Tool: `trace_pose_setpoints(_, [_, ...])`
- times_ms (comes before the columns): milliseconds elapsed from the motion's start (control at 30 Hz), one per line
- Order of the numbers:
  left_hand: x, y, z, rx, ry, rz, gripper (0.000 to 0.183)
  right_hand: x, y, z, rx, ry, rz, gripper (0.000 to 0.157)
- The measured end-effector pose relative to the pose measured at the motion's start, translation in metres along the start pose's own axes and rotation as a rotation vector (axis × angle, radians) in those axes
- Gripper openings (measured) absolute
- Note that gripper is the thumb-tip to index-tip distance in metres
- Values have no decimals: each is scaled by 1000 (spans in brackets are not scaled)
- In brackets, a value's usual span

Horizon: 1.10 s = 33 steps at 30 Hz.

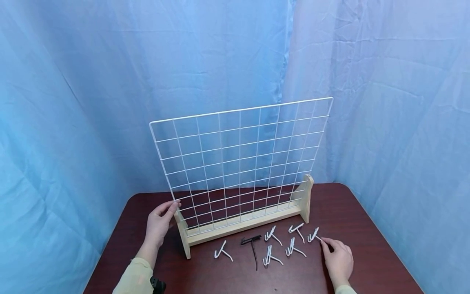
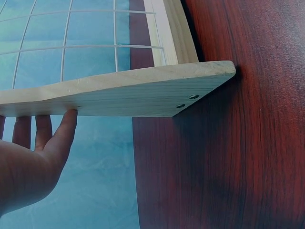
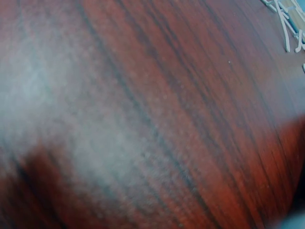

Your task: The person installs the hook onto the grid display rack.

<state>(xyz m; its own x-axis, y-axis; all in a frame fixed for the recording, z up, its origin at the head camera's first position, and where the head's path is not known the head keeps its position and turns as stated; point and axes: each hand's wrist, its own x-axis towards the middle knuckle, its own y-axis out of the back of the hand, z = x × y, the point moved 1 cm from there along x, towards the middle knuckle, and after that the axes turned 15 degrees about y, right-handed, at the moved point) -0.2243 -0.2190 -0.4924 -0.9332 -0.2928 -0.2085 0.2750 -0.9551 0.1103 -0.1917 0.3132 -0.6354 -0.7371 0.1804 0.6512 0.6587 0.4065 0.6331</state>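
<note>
A white wire grid panel (image 1: 240, 143) stands upright in a wooden base (image 1: 246, 225). My left hand (image 1: 158, 226) holds the rack's left side, where the grid meets the top of the wooden end piece. In the left wrist view, fingertips (image 2: 70, 119) touch the outer face of that end piece (image 2: 143, 93). At the right, my right hand (image 1: 339, 261) pinches the free end of a white metal hook (image 1: 313, 235) with thumb and forefinger. The right wrist view shows mostly tabletop, not this grip.
Several other white hooks (image 1: 269, 257) lie on the dark red table (image 1: 367, 228) in front of the rack, with one black hook (image 1: 253, 244) among them. Blue curtains (image 1: 220, 53) hang behind and on both sides.
</note>
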Motion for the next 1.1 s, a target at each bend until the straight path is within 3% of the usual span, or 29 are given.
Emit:
trace_pose_setpoints(267, [0, 0, 0, -11, 8, 2, 41, -2, -1, 3, 13, -11, 6, 15])
trace_pose_setpoints(567, [-2, 0, 2, -16, 17, -15, 45, 0, -2, 3, 49, 96, 89, 17])
trace_pose_setpoints(867, [-2, 0, 2, -8, 18, -10, 44, 6, 1, 5, 19, 144, 36, 17])
trace_pose_setpoints(1100, [-1, 0, 2, -12, 13, -11, 43, 9, 5, 5, 43, 199, 67, 16])
